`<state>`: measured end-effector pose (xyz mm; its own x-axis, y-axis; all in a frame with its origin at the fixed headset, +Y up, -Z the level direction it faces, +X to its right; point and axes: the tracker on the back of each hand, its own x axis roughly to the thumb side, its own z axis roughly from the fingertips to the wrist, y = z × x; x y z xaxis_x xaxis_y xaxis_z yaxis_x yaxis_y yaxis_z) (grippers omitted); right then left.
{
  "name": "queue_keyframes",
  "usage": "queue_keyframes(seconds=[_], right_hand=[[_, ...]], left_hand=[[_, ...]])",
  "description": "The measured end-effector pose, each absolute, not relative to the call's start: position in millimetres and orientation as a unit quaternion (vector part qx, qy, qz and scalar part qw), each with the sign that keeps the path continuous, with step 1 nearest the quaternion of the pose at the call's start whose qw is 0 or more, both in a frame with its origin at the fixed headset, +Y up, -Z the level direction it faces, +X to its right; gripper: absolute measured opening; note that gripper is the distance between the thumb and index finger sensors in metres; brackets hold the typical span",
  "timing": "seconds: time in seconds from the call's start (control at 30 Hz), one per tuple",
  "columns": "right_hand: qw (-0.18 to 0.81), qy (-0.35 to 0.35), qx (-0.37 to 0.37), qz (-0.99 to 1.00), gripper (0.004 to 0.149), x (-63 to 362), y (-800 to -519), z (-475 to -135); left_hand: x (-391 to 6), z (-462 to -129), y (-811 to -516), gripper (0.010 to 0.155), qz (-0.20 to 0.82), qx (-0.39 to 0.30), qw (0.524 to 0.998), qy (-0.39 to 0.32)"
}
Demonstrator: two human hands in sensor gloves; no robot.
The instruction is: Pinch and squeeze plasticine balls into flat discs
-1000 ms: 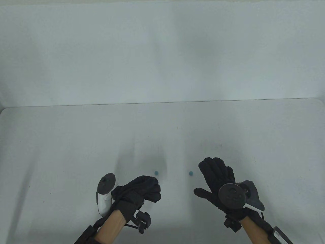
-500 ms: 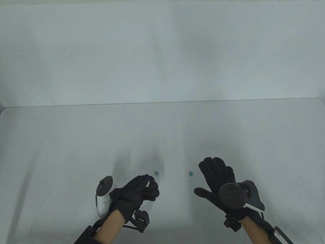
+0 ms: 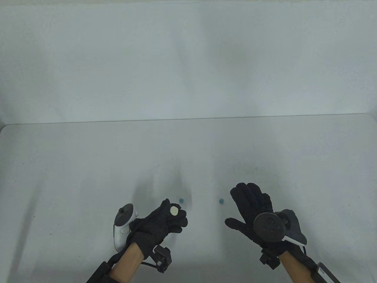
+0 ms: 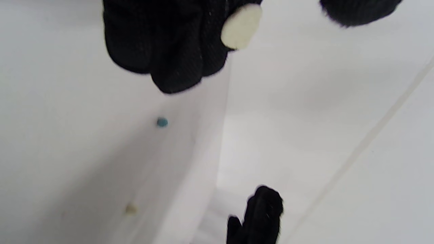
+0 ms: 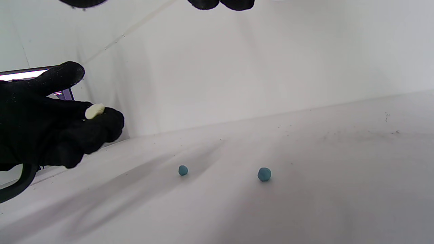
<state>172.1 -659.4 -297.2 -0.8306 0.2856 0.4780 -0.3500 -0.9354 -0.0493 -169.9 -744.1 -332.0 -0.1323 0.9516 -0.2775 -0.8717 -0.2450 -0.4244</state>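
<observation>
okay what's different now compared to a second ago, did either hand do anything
The left hand uncurled its thumb, lifting it off the curled fingers. That bared a flattened cream plasticine disc, which now lies on the fingers with the thumb clear of it. The right hand stayed flat and open. The two blue plasticine balls stayed on the table, untouched.

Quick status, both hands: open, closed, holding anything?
Left hand: fingers curled, thumb lifted off; flattened cream plasticine disc rests on them.
Right hand: open, fingers spread, holding nothing.
</observation>
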Motion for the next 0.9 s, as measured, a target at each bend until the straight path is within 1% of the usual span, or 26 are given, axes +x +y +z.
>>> queue_keyframes(seconds=[0.03,0.1,0.23,0.27,0.47,0.57,0.6,0.7,0.73,0.77,0.83,0.87,0.9], right_hand=[[0.167,-0.068,0.239,0.954,0.085,172,-659,-297],[0.166,-0.065,0.238,0.955,0.085,172,-660,-297],[0.168,-0.068,0.238,0.954,0.085,172,-659,-297],[0.167,-0.066,0.238,0.955,0.085,172,-660,-297],[0.166,-0.065,0.239,0.955,0.085,172,-661,-298],[0.166,-0.068,0.238,0.955,0.085,172,-660,-297],[0.167,-0.069,0.238,0.954,0.085,172,-660,-297],[0.165,-0.067,0.238,0.955,0.085,172,-660,-297],[0.165,-0.068,0.238,0.955,0.085,172,-660,-297],[0.166,-0.069,0.238,0.954,0.085,172,-659,-297],[0.167,-0.070,0.239,0.954,0.085,172,-659,-297],[0.166,-0.068,0.238,0.954,0.085,172,-659,-297],[0.164,-0.068,0.238,0.955,0.085,172,-659,-297]], left_hand=[[-170,-331,-744,0.083,0.749,-0.246,0.611,-0.068],[-170,-332,-744,0.077,0.735,-0.233,0.635,-0.057],[-175,-332,-740,0.046,0.720,-0.201,0.664,-0.027],[-176,-332,-739,0.045,0.718,-0.193,0.669,-0.027],[-177,-333,-738,0.050,0.723,-0.180,0.666,-0.024],[-175,-334,-733,0.051,0.708,-0.173,0.684,-0.038],[-174,-334,-733,0.057,0.707,-0.172,0.685,-0.043],[-174,-333,-734,0.054,0.709,-0.174,0.682,-0.041],[-173,-334,-736,0.056,0.711,-0.189,0.676,-0.054],[-173,-333,-738,0.062,0.716,-0.201,0.666,-0.061],[-171,-331,-741,0.070,0.742,-0.215,0.633,-0.055],[-170,-332,-742,0.073,0.752,-0.222,0.618,-0.052],[-169,-332,-742,0.073,0.754,-0.229,0.613,-0.054]])
